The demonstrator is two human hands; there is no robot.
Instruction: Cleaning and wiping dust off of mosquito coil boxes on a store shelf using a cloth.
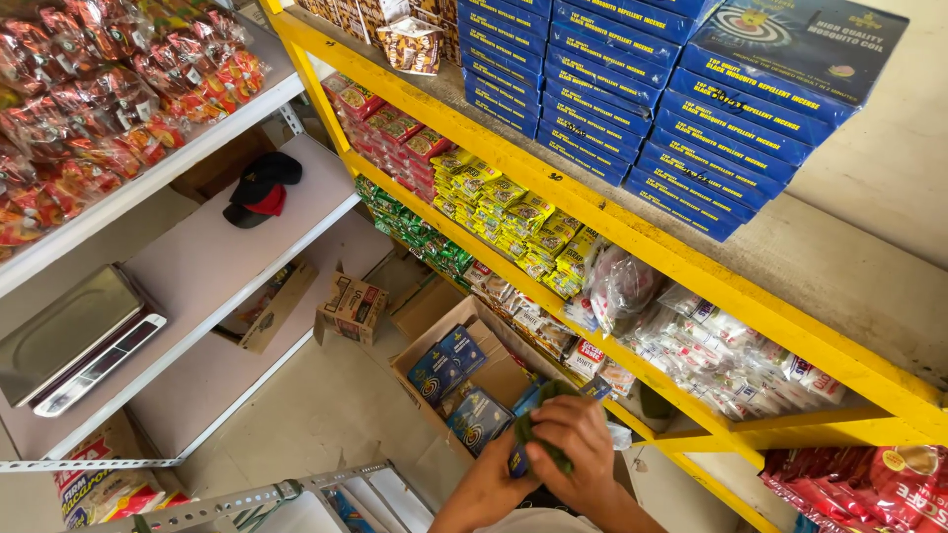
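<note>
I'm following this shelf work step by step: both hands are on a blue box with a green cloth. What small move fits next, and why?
Probably one more wipe along the blue box. The right hand presses the green cloth against it while the left hand steadies it from below, above the open carton of similar boxes.

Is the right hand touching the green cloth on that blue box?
Touching. The head view shows the right hand pressed over the green cloth, fingers curled around it against the blue box; the left hand holds the box from below.
</note>
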